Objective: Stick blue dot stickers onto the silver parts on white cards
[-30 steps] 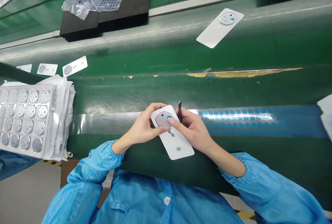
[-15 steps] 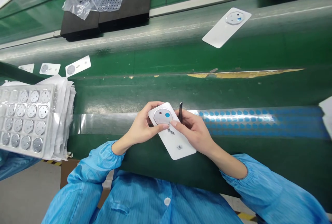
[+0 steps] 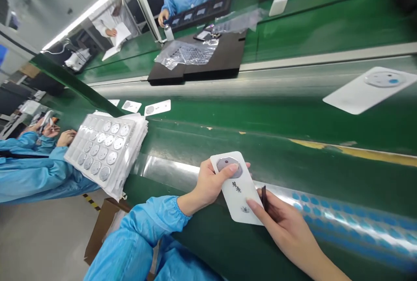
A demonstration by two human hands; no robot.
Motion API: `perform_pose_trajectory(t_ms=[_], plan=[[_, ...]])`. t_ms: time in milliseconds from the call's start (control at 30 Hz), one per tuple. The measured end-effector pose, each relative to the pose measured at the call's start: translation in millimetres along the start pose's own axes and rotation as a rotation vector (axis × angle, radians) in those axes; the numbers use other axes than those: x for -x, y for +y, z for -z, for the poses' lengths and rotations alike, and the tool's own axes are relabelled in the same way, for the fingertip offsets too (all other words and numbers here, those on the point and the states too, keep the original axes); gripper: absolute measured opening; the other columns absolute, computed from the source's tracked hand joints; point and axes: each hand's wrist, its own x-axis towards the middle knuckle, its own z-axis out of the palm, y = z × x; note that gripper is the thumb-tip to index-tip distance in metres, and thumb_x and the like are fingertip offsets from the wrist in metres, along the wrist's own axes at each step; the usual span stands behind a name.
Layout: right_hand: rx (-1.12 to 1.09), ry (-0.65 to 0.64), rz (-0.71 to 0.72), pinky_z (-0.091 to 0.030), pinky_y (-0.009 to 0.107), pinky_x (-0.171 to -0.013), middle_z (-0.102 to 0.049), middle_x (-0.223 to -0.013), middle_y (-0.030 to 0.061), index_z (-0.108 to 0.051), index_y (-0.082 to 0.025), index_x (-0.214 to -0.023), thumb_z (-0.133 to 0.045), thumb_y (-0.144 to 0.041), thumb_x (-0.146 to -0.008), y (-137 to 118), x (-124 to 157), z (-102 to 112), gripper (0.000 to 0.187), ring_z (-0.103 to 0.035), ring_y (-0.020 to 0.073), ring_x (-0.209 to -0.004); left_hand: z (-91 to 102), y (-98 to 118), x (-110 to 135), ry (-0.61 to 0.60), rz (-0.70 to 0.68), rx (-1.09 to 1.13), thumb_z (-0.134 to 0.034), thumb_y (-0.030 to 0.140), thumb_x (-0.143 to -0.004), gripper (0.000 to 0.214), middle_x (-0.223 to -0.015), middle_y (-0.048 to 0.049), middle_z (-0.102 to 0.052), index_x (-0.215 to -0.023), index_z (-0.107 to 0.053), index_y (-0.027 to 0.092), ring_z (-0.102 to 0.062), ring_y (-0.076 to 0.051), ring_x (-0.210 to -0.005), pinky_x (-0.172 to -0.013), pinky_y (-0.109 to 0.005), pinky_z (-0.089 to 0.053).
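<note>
My left hand (image 3: 208, 183) grips the top end of a white phone back cover (image 3: 239, 194), thumb pressed on its grey octagonal camera plate (image 3: 228, 163). My right hand (image 3: 283, 222) touches the cover's lower right edge with a fingertip and holds a thin black tool (image 3: 263, 197) between its fingers. The cover lies tilted over the near edge of the green conveyor (image 3: 276, 116).
A clear tray of grey camera plates (image 3: 104, 148) sits on a paper stack at left. A strip of blue round stickers (image 3: 352, 222) runs right. More white covers (image 3: 368, 90) (image 3: 158, 107) ride the belt. A black block with plastic film (image 3: 195, 61) lies beyond. Other blue-sleeved workers stand at left and across.
The camera has swung up and left, showing co-workers. My right hand slid from the camera plate down to the cover's lower edge; my left thumb now covers the plate.
</note>
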Motion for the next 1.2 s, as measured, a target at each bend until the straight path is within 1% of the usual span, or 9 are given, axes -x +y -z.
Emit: perform_pose_trajectory(t_ms=[233,333,500,767,900,967,1033,1100,1200], plan=[[0.007,0.007,-0.042,-0.069,0.031,-0.077,-0.08,-0.115,0.0128,-0.076,-0.02,-0.116,-0.083,-0.057,-0.085,19.1,-3.7,1.5,0.048,-0.079,0.0316,-0.093,4.7,-1.2,-7.9,0.014,0.001,0.116,-0.099,0.043,-0.066,0.055,-0.097,-0.0145,-0.081,-0.096,-0.062,0.015,-0.08,-0.03,-0.076,-0.064,-0.037,-0.065],[0.042,0.016,-0.042,-0.069,0.03,-0.076,-0.081,-0.116,0.0138,-0.079,-0.02,-0.116,-0.085,-0.058,-0.081,19.9,-5.4,3.0,0.052,-0.08,0.0326,-0.093,5.5,0.2,-10.0,0.053,-0.013,0.181,-0.102,0.041,-0.059,0.058,-0.091,-0.0125,-0.081,-0.088,-0.057,0.016,-0.079,-0.028,-0.067,-0.059,-0.036,-0.064],[0.092,0.061,-0.019,-0.067,0.025,-0.067,-0.081,-0.115,0.015,-0.083,-0.019,-0.108,-0.086,-0.063,-0.076,15.5,-6.0,3.6,0.054,-0.08,0.0335,-0.094,9.7,9.4,-16.0,0.138,-0.044,0.224,-0.102,0.037,-0.052,0.059,-0.087,-0.0137,-0.08,-0.088,-0.063,0.013,-0.076,-0.027,-0.062,-0.057,-0.035,-0.062],[0.141,0.085,-0.046,-0.063,0.022,-0.06,-0.079,-0.091,0.0101,-0.082,-0.02,-0.101,-0.082,-0.068,-0.078,22.2,-7.6,8.1,0.054,-0.077,0.0276,-0.079,14.2,7.5,-20.0,0.161,-0.057,0.187,-0.102,0.045,-0.054,0.067,-0.101,-0.0186,-0.08,-0.099,-0.063,0.014,-0.078,-0.03,-0.072,-0.064,-0.038,-0.062],[0.179,0.085,-0.005,-0.063,0.023,-0.066,-0.077,-0.084,0.0077,-0.082,-0.02,-0.098,-0.081,-0.07,-0.077,24.9,-14.0,9.4,0.055,-0.075,0.0247,-0.077,19.9,11.2,-28.2,0.115,-0.088,-0.117,-0.087,0.066,-0.068,0.074,-0.111,-0.0211,-0.079,-0.113,-0.061,0.014,-0.08,-0.032,-0.087,-0.077,-0.044,-0.064],[0.202,0.143,0.018,-0.061,0.023,-0.064,-0.074,-0.076,0.0066,-0.081,-0.019,-0.094,-0.08,-0.074,-0.075,17.3,-25.3,15.2,0.058,-0.071,0.0234,-0.073,30.6,26.5,-42.2,0.098,-0.095,-0.301,-0.08,0.064,-0.079,0.07,-0.12,-0.0211,-0.077,-0.125,-0.063,0.013,-0.078,-0.032,-0.103,-0.09,-0.045,-0.063],[0.203,0.253,0.055,-0.056,0.023,-0.059,-0.069,-0.071,0.0056,-0.078,-0.019,-0.088,-0.079,-0.078,-0.072,0.5,-43.6,25.0,0.062,-0.066,0.0208,-0.069,49.3,53.3,-62.2,0.17,-0.11,-0.435,-0.079,0.046,-0.086,0.059,-0.131,-0.0185,-0.074,-0.134,-0.064,0.015,-0.073,-0.03,-0.119,-0.103,-0.043,-0.058],[0.16,0.335,0.081,-0.05,0.023,-0.054,-0.065,-0.071,0.0038,-0.074,-0.019,-0.087,-0.08,-0.08,-0.07,-23.3,-68.2,37.7,0.063,-0.059,0.0169,-0.065,74.4,87.6,-85.3,0.351,-0.133,-0.608,-0.079,0.03,-0.088,0.059,-0.149,-0.0165,-0.063,-0.143,-0.059,0.019,-0.059,-0.029,-0.14,-0.117,-0.043,-0.047],[0.016,0.385,0.155,-0.04,0.023,-0.051,-0.057,-0.071,-0.0002,-0.065,-0.022,-0.088,-0.083,-0.077,-0.065,-59.9,-111.2,58.0,0.062,-0.048,0.0131,-0.061,115.2,136.5,-118.3,0.719,-0.098,-0.864,-0.077,0.024,-0.09,0.073,-0.174,-0.0204,-0.027,-0.156,-0.045,0.017,-0.013,-0.039,-0.165,-0.13,-0.058,-0.022]])
